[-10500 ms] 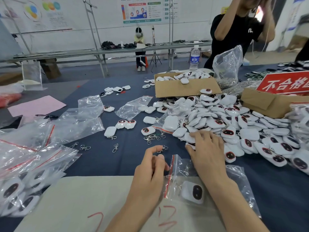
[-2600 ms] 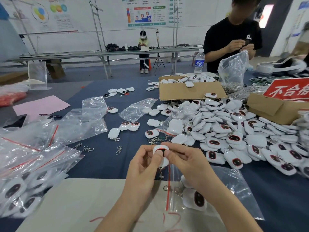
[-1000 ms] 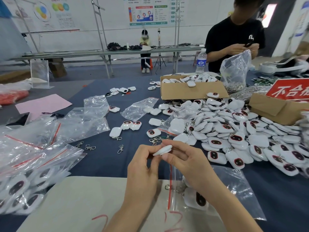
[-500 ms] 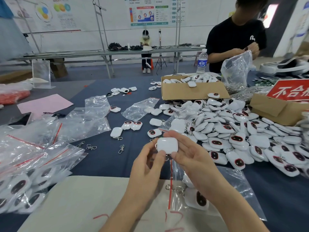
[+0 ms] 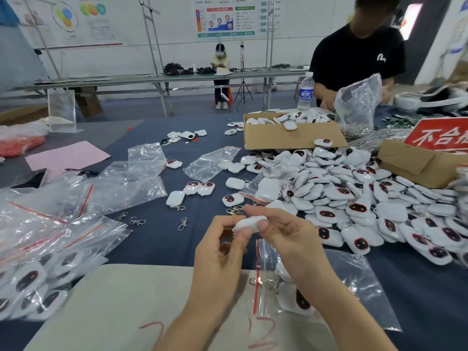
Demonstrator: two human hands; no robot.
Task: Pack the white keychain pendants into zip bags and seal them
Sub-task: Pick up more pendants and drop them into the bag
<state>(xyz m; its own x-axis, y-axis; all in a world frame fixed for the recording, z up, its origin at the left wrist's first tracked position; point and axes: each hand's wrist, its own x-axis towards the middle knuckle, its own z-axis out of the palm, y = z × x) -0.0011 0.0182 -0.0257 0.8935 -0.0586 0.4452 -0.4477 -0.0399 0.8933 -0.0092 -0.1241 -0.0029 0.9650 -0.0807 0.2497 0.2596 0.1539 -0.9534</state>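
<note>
- Dark blue cloth covers the desk (image 5: 157, 239), and a pale board (image 5: 114, 300) with red scrawls lies at its near edge.
- A clear zip bag (image 5: 354, 287) lies partly on that board and under the right forearm. Its red seal strip (image 5: 257, 274) faces left, and at least one bagged pendant (image 5: 298, 300) is inside.
- Just above the bag's mouth, the left hand (image 5: 222, 254) and right hand (image 5: 286, 236) are together. Both pinch one white pendant (image 5: 249, 222), held edge-on between thumbs and fingertips. I cannot tell whether a clasp hangs from it.
- The step in hand looks like readying this pendant for the bag.
- Next, one hand likely has to let go and lift the bag's lip while the other slides the pendant past the red strip. Pressing the strip shut would come only once the bag holds its count.
- Filled bags (image 5: 50, 262) are piled at the near left edge, and loose clasps (image 5: 182, 223) lie on the cloth beyond the hands.
- A big heap of pendants (image 5: 354, 198) spreads along the right side, with more in a cardboard box (image 5: 291, 138) behind it.
- At the far edge a second person (image 5: 359, 54) in a black shirt handles a clear sack (image 5: 357, 105).
</note>
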